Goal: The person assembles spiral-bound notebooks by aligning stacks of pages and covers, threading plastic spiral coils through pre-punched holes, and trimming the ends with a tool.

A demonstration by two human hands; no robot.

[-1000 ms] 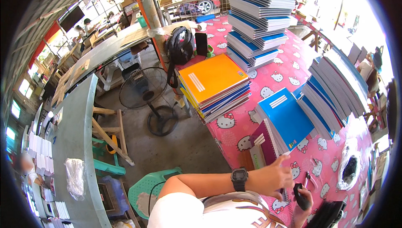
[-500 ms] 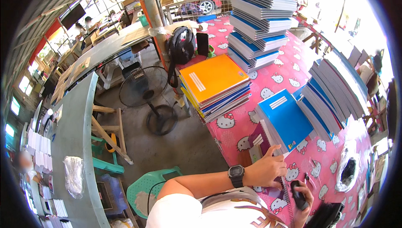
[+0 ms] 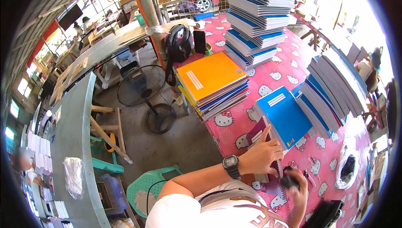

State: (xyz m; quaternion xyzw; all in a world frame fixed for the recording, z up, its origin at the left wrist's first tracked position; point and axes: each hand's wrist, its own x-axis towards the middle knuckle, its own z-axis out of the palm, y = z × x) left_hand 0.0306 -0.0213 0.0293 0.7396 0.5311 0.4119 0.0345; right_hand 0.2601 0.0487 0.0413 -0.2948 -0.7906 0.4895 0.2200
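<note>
A purple spiral-bound notebook point(image 3: 256, 130) lies in front of me, partly hidden under my left hand. My left hand point(image 3: 263, 154), with a dark watch at the wrist, bends its fingers and thumb about the notebook's coil edge, index finger stretched forward. The loose end of the wire coil point(image 3: 288, 211) runs down toward my body. Close by on the right, my right hand point(image 3: 298, 190) is closed around a small black rounded tool point(image 3: 289, 180), blurred by motion; its kind is unclear. A blue notebook point(image 3: 282, 115) tops a pile just beyond my left hand.
Beyond, an orange notebook point(image 3: 211, 75) tops another pile beside a tall notebook stack point(image 3: 257, 22). More notebooks point(image 3: 335, 94) lean at right, near a plastic bag point(image 3: 347, 169) with black contents. A fan point(image 3: 144, 89) and green stool point(image 3: 146, 186) stand left of the pink-covered table point(image 3: 228, 133).
My left hand has shifted slightly left and up along the notebook, its index finger straightening. My right hand has moved up and left with the black tool, closer to the coil.
</note>
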